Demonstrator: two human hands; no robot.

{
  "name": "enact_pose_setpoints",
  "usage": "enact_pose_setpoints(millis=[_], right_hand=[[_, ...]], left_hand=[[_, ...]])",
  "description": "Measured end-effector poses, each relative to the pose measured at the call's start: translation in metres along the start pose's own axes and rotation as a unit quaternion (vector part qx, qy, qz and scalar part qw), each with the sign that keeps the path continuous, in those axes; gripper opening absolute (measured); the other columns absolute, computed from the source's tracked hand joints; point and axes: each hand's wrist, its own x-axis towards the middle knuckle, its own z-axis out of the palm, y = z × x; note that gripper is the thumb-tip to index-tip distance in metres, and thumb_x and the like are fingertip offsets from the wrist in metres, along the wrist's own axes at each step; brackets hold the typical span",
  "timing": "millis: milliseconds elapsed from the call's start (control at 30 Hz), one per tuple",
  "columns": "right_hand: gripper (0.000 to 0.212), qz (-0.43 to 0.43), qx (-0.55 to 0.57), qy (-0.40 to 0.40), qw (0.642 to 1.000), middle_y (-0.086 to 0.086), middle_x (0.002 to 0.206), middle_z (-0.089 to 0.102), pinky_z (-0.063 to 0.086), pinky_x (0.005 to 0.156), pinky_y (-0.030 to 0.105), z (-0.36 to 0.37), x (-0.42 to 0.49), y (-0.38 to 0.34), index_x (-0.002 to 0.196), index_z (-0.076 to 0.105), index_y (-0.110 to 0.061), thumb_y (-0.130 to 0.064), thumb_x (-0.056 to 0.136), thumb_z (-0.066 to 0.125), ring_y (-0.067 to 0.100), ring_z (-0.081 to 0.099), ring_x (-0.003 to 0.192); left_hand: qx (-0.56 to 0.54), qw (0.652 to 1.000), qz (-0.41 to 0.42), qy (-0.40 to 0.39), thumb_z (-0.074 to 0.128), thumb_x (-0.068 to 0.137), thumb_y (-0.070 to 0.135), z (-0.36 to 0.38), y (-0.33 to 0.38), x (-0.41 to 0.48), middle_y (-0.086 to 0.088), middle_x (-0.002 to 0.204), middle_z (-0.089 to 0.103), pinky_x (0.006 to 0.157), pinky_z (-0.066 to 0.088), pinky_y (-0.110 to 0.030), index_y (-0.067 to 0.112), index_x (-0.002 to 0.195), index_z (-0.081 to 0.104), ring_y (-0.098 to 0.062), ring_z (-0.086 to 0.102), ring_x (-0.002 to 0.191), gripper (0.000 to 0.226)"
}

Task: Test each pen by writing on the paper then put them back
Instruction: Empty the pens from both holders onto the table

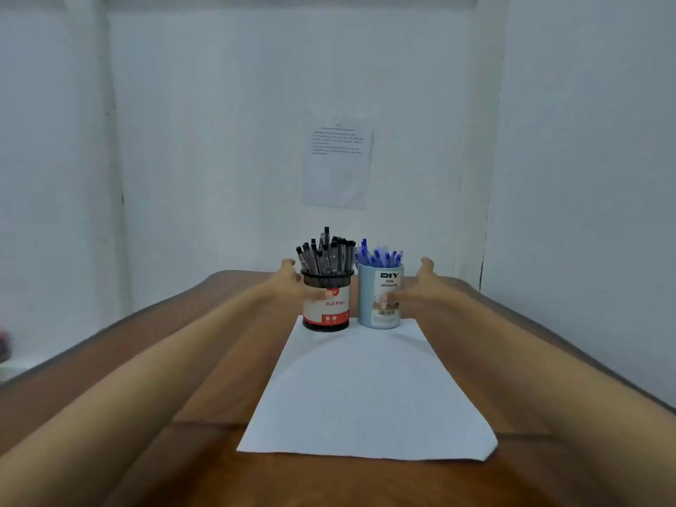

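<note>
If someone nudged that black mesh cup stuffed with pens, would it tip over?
Probably slides rather than tips: the black mesh cup looks short and wide-based. Its pens stand tall and loose, so they would likely rattle or lean.

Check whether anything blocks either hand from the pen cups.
Nothing visible does. The left hand is beside the black mesh cup, the right hand beside the blue cup; blur hides any contact.

Soft even light, overall blur, wide-angle stretching at edges.
</note>
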Motion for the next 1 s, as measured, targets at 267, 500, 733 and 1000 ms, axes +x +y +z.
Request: enact_pose_setpoints(millis=[267, 500, 733, 1000], right_hand=[[0.085, -0.047, 0.131, 0.037, 0.99, 0.005, 0.121, 0.054, 0.046, 0.096, 0.04, 0.055, 0.03, 0.037, 0.129, 0.03, -0.013, -0.019, 0.064, 0.085, 0.019, 0.054, 0.106], [0.085, -0.072, 0.134, 0.106, 0.983, 0.001, 0.11, 0.052, 0.042, 0.08, 0.03, 0.066, 0.031, 0.041, 0.133, 0.031, -0.012, -0.019, 0.066, 0.084, 0.014, 0.051, 0.093], [0.093, -0.034, 0.156, 0.084, 0.984, 0.004, 0.119, 0.052, 0.044, 0.098, 0.042, 0.063, 0.038, 0.04, 0.136, 0.027, -0.011, -0.015, 0.063, 0.085, 0.022, 0.053, 0.109], [0.078, -0.023, 0.143, 0.083, 0.986, 0.006, 0.12, 0.057, 0.046, 0.096, 0.046, 0.057, 0.033, 0.036, 0.119, 0.04, -0.014, -0.017, 0.058, 0.088, 0.023, 0.055, 0.11]], left_hand=[[-0.083, 0.991, 0.041, 0.092, 0.077, 0.073, 0.02, 0.039, -0.043, 0.008, -0.007, 0.129, 0.053, 0.087, 0.042, -0.026, 0.012, 0.13, 0.041, -0.014, 0.05, 0.103, 0.068], [-0.087, 0.993, 0.039, 0.072, 0.074, 0.076, 0.021, 0.04, -0.046, 0.016, -0.005, 0.128, 0.054, 0.088, 0.043, -0.027, 0.016, 0.13, 0.041, -0.015, 0.051, 0.104, 0.064], [-0.109, 0.991, 0.038, 0.067, 0.074, 0.076, 0.02, 0.04, -0.048, 0.018, -0.002, 0.12, 0.055, 0.085, 0.042, -0.026, 0.018, 0.129, 0.041, -0.015, 0.052, 0.103, 0.063], [-0.101, 0.992, 0.047, 0.064, 0.074, 0.076, 0.023, 0.036, -0.052, 0.022, -0.004, 0.125, 0.056, 0.084, 0.044, -0.026, 0.017, 0.133, 0.041, -0.017, 0.053, 0.106, 0.066]])
